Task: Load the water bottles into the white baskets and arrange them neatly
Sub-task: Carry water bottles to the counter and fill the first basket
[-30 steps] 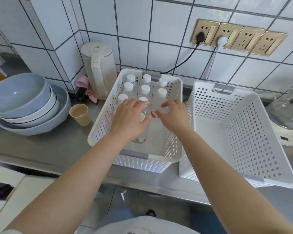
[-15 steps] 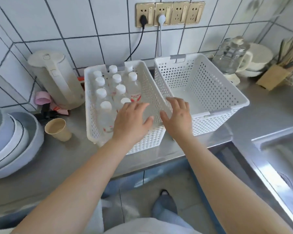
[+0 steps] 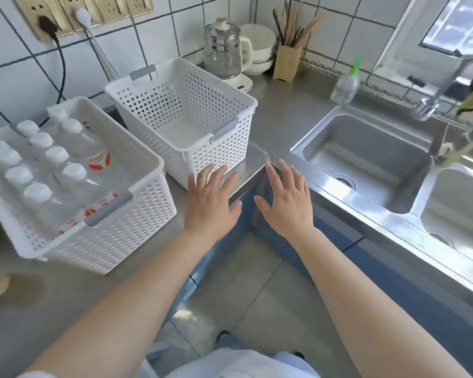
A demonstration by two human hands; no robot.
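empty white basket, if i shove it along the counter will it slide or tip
The empty basket probably slides easily: it holds nothing, so it should be light, and the steel counter looks smooth. Its perforated walls may flex a little. A push high on the rim might tip it, so low seems safer.

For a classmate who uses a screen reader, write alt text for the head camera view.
Both bare hands, left hand and right hand, hover open, holding nothing, in front of an empty white perforated plastic basket on a steel kitchen counter. Beside it, another white perforated basket holds white-capped clear water bottles; a steel double sink lies opposite.
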